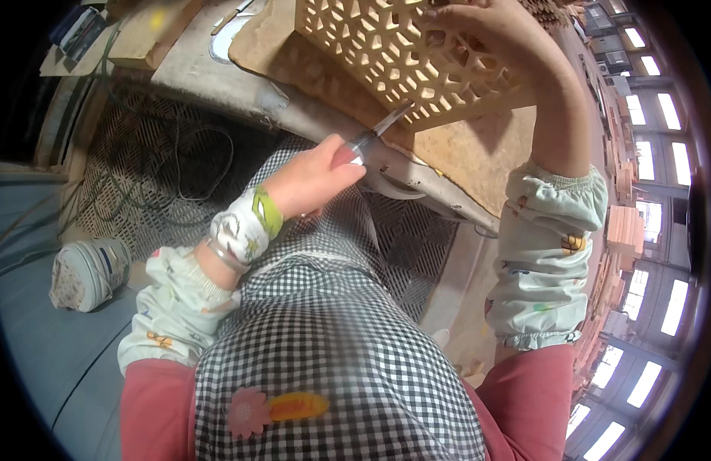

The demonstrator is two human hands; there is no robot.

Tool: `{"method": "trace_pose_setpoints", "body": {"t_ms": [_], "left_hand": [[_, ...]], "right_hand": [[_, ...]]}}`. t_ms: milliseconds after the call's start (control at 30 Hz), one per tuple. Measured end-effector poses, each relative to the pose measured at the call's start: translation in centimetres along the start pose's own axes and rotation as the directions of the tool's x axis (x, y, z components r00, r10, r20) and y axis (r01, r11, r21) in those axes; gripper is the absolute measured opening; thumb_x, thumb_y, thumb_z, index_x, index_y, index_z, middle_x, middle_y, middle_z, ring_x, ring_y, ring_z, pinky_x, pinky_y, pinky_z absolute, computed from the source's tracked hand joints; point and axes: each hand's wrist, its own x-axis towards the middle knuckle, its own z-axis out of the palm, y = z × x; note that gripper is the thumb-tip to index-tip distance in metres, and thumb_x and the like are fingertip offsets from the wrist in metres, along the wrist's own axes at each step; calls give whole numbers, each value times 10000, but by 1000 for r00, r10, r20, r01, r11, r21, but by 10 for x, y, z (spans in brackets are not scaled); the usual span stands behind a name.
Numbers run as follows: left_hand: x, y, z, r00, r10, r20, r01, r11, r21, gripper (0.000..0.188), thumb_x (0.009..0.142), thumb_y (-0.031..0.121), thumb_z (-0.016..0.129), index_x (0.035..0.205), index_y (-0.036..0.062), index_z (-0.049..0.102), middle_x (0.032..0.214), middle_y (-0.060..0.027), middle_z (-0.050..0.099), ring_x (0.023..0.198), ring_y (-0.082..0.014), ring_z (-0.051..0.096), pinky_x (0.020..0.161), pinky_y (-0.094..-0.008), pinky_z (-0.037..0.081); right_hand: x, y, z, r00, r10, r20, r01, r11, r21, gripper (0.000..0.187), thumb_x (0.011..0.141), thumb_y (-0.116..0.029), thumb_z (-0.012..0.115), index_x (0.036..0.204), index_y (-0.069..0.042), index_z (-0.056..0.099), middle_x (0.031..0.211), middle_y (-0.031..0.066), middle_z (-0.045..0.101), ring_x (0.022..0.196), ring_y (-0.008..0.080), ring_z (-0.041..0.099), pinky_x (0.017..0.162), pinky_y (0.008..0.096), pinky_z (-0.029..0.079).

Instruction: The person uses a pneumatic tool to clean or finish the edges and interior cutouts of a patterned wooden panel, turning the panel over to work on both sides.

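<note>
A tan wooden panel point(371, 46) cut through with many angular holes stands tilted on the worktable. My right hand point(486, 31) is closed on its upper right part, with some fingertips curling over the lattice and the rest hidden. In my left hand point(313, 177) is a small knife point(390, 119) with a reddish handle and a narrow metal blade. The fingers are wrapped round the handle. The blade points up and right, its tip at the panel's lower edge near the holes; whether it touches the wood I cannot tell.
Under the panel lies a worn brown board point(478, 154) on the pale worktable point(209, 73). A wooden block point(152, 34) sits at the far left. A white bucket point(90, 273) lies left of me, near cables point(179, 154) over dark patterned matting. Stacked wood point(626, 230) stands far right.
</note>
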Motion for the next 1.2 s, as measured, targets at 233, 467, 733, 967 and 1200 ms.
{"method": "trace_pose_setpoints", "body": {"t_ms": [233,467,733,967,1200], "left_hand": [[56,5,5,994,73,84,-65,994,-90,489,992,396,628,1237,-4,486,740,-65,577,472,-145,546,417,-320,448],[48,-8,-2,989,13,145,17,979,-201,522,963,399,689,1269,22,496,769,-53,596,499,-144,562,448,-316,465],[-21,-58,-3,1000,-9,-2,9,974,-228,717,949,284,779,1483,25,377,936,-67,642,548,-99,559,454,-265,438],[-54,-47,-37,995,37,-96,-60,968,-245,774,901,278,795,1513,6,407,974,-93,688,588,-113,592,528,-267,483],[-57,4,-39,939,329,-102,-340,931,-130,638,912,198,736,1462,31,458,948,-29,620,539,-77,529,478,-248,424]], "right_hand": [[24,34,3,992,-58,-108,56,998,-23,259,881,-208,718,1074,-36,715,815,31,709,723,112,619,654,302,483],[16,20,-3,990,-91,-109,82,993,-90,229,851,-219,645,1020,-92,733,798,86,729,716,205,680,712,368,546],[-15,12,-14,974,-60,-220,16,980,-196,365,924,-433,677,1060,-99,732,768,77,739,711,219,701,723,391,552],[-46,54,49,550,-386,-741,-62,866,-497,443,964,-489,686,788,-97,584,698,70,633,656,285,672,561,386,507],[-51,43,68,554,-359,-751,-97,868,-486,481,948,-528,701,763,-107,560,696,52,603,614,255,634,528,380,470]]}}
